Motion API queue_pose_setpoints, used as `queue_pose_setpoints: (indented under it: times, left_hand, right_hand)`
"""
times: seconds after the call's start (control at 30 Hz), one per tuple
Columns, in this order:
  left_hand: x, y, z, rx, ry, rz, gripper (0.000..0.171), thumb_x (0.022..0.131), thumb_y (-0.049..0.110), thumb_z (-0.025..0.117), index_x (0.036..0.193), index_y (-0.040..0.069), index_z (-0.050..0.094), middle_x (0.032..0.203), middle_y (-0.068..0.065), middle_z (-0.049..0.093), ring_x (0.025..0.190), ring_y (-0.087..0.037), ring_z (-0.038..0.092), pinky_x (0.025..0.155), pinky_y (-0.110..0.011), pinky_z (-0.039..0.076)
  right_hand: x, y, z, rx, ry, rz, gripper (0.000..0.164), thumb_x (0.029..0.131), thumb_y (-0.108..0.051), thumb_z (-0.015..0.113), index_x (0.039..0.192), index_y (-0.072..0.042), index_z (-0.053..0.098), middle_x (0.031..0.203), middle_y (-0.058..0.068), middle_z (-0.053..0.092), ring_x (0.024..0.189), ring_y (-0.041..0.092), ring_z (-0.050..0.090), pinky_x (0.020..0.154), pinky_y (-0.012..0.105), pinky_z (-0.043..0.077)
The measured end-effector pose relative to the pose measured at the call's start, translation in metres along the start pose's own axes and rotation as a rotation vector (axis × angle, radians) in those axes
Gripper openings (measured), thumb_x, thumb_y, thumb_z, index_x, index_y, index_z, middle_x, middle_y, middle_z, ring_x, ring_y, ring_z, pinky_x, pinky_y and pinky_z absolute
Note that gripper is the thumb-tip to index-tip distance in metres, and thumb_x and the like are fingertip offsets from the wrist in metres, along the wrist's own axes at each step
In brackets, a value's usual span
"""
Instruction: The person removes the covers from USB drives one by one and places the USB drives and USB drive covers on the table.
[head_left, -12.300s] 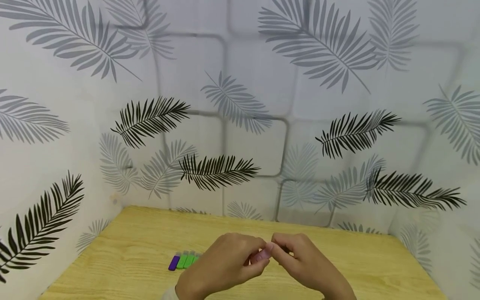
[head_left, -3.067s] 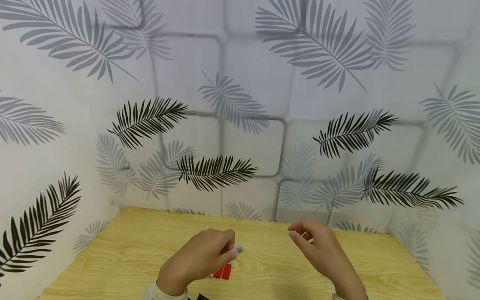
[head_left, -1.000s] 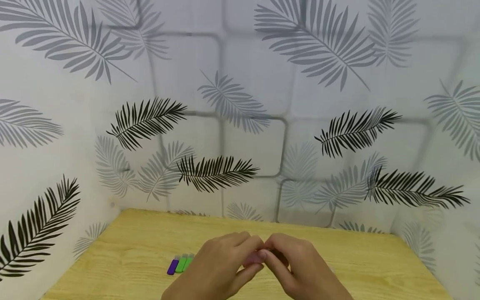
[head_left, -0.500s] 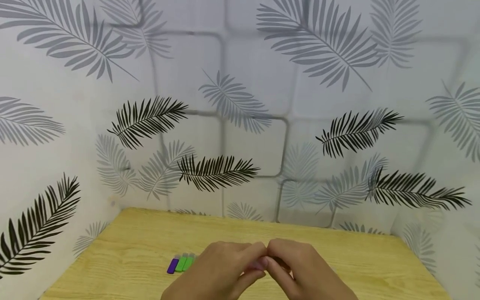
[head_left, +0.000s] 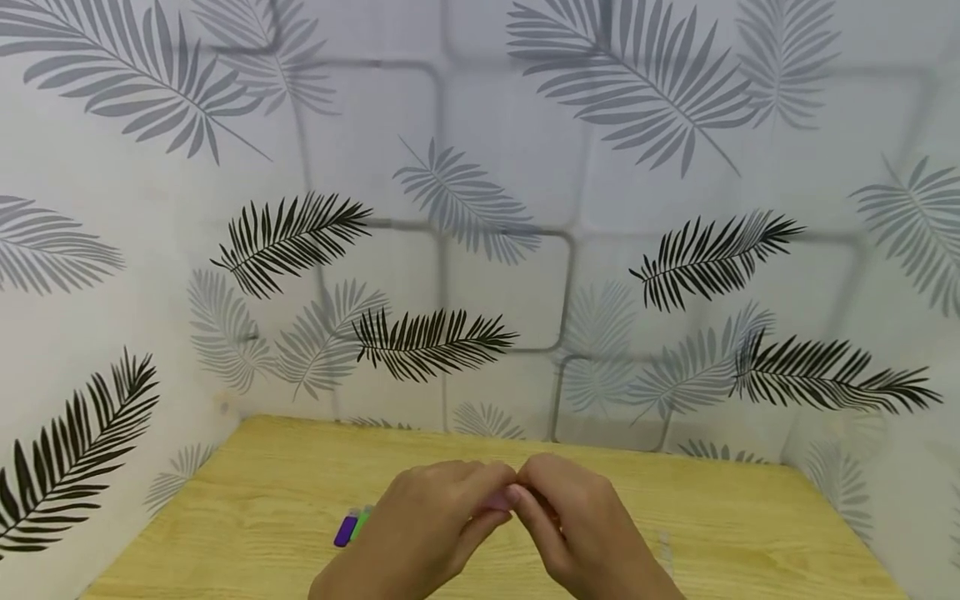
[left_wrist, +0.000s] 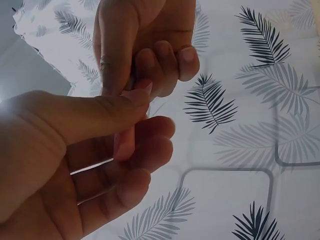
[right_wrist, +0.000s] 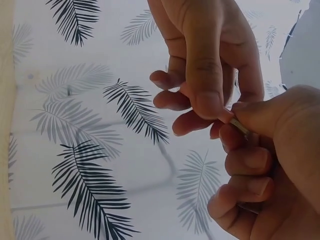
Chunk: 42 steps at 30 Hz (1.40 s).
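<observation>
Between thumb and fingers, my left hand [head_left: 427, 525] pinches a pink USB flash drive [left_wrist: 124, 145] by its body. My right hand [head_left: 588, 521] meets it, its thumb and curled index finger pinching the drive's metal plug end [right_wrist: 240, 126]. The two hands touch at the fingertips, and most of the drive is hidden by them in the head view. A clear cover over the plug cannot be made out. On the table left of my left hand lie a purple flash drive [head_left: 346, 530] and a green one [head_left: 360, 525], both with clear caps, partly covered by the hand.
The wooden table [head_left: 300, 467] reaches back to a wall hung with leaf-patterned cloth [head_left: 510, 292]. Small clear pieces [head_left: 665, 546] lie on the table beside my right forearm.
About three seconds ago the hands were apart, the left holding the pink drive with its plug bare. They came together at the drive, then shifted slightly left, covering more of the green drives.
</observation>
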<state>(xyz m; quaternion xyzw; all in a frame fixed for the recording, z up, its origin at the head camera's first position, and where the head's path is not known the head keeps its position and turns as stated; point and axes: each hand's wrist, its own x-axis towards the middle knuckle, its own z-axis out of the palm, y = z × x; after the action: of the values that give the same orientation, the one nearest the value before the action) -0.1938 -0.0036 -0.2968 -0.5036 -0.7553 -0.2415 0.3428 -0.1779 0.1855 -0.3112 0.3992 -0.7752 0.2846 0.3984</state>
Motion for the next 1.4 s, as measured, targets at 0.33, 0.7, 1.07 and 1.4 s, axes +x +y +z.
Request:
queue_pose_setpoints:
  times: [0.33,0.7,1.07,1.4]
  left_hand:
    - [0.0013,0.0015,0.0011,-0.007,0.013,0.013,0.011,0.095,0.021,0.063,0.093,0.014,0.055,0.065,0.012,0.037,0.058,0.002,0.031,0.054,-0.009,0.028]
    - [0.0022,0.0024,0.0002,-0.027,-0.059,0.005,0.012,0.091,0.014,0.066,0.093,0.014,0.054,0.066,0.012,0.038,0.059,0.001,0.033,0.055,-0.01,0.03]
    - [0.0028,0.0033,0.0011,-0.028,-0.031,-0.021,0.012,0.092,0.014,0.066,0.091,0.014,0.053,0.065,0.012,0.035,0.058,0.001,0.031,0.053,-0.01,0.027]
    - [0.0006,0.0013,-0.0016,-0.054,-0.061,-0.033,0.011,0.094,0.016,0.064,0.093,0.014,0.052,0.065,0.012,0.035,0.058,0.002,0.031,0.053,-0.009,0.027]
  right_hand:
    - [-0.0014,-0.0001,-0.0027,0.013,-0.005,0.029,0.017,0.093,-0.005,0.062,0.083,-0.018,0.055,0.07,-0.01,0.044,0.063,-0.003,0.038,0.056,0.009,0.034]
    - [-0.0025,0.0026,-0.0063,0.03,-0.032,0.009,0.016,0.093,-0.004,0.061,0.085,-0.017,0.056,0.071,-0.01,0.045,0.064,-0.002,0.039,0.057,0.009,0.035]
    - [-0.0013,0.0044,-0.0057,0.008,-0.025,0.033,0.02,0.09,-0.003,0.064,0.082,-0.019,0.054,0.07,-0.01,0.042,0.063,-0.002,0.037,0.055,0.009,0.033]
    - [-0.0006,0.0042,-0.0047,0.022,-0.045,0.032,0.021,0.09,-0.001,0.064,0.083,-0.019,0.054,0.071,-0.01,0.043,0.063,-0.002,0.039,0.056,0.009,0.034]
